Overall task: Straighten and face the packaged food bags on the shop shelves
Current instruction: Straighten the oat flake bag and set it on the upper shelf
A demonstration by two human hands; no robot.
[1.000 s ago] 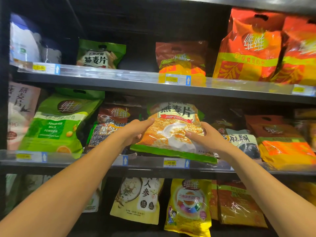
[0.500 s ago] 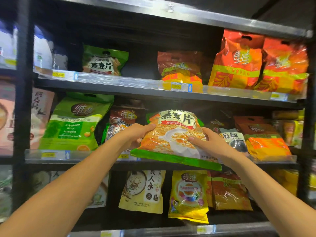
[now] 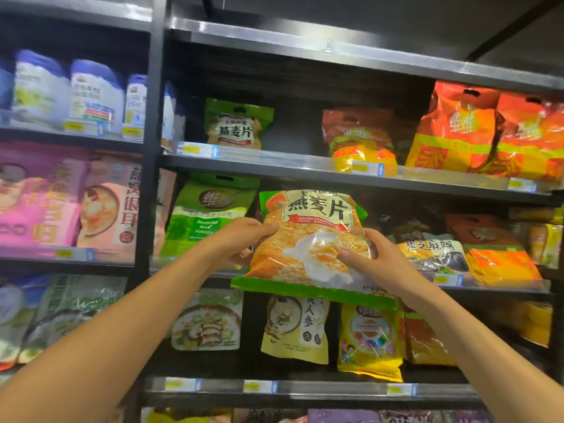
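At the middle shelf (image 3: 503, 286), both hands are on the orange oat bag (image 3: 308, 239). The left hand (image 3: 241, 239) grips its left edge with the thumb on the front, and the right hand (image 3: 378, 264) is curled round the right side. The bag sits tilted, label out, its bottom over the shelf rail, between the green soy powder bag (image 3: 207, 215) and the black sesame bag (image 3: 433, 251).

Two hands (image 3: 241, 241) (image 3: 383, 264), one gripped bag (image 3: 308, 239).

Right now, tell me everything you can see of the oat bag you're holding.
The oat bag is glossy plastic, orange-yellow with a white splash, a cream label with dark characters, and green edges. It faces out, tilted, its bottom seam sloping down rightward in front of the shelf rail. The left hand and right hand grip its sides.
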